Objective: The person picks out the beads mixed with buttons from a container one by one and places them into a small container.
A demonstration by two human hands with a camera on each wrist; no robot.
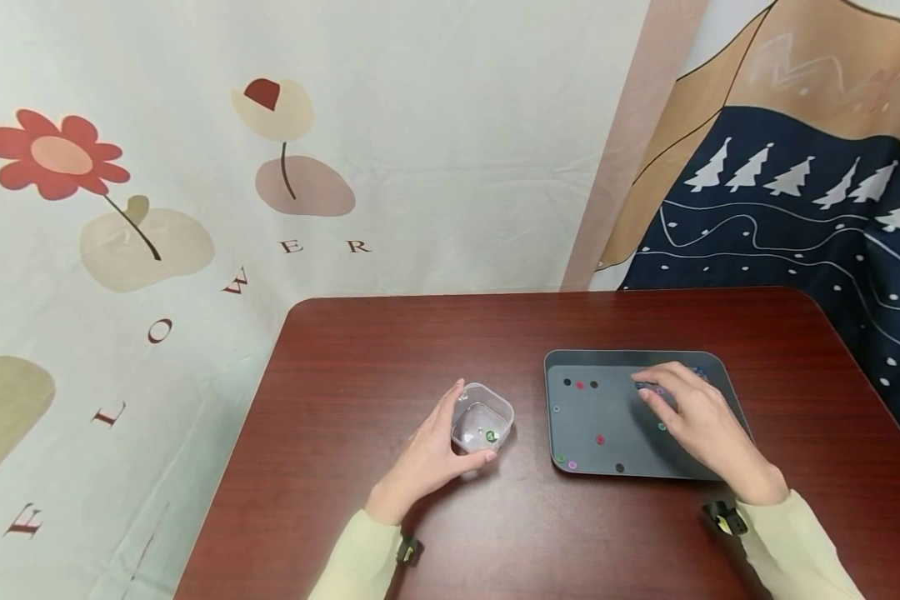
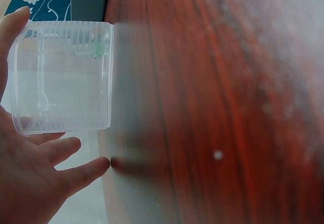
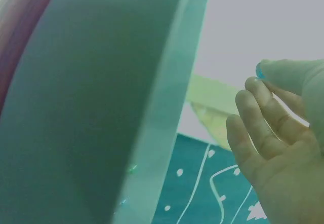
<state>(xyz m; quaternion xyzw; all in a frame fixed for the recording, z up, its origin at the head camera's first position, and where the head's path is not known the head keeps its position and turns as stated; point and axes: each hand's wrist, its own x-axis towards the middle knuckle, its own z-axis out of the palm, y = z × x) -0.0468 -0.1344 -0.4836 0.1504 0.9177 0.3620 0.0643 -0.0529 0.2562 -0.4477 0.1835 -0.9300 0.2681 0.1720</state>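
Observation:
A clear plastic box [image 1: 483, 408] stands on the table, a small green ring-like piece [image 1: 491, 436] lying inside it. My left hand [image 1: 437, 446] holds the box, thumb on the near side and fingers round the far left. Above the grey tray [image 1: 607, 358], my right hand [image 1: 701, 421] pinches a tiny blue piece [image 3: 259, 70] between thumb and fingertip; its exact kind is too small to tell. Small round pieces lie scattered in the tray, among them a red one [image 1: 600, 439], a black one [image 1: 619, 467] and a purple ring [image 1: 572, 465]. My right hand hides part of the tray.
The brown wooden table [image 1: 495, 533] extends around the box and tray, its far edge against a pale curtain [image 1: 457, 150] with flower prints. A dark blue cloth [image 1: 787, 225] with white trees hangs behind the right side. The tray has a raised rim.

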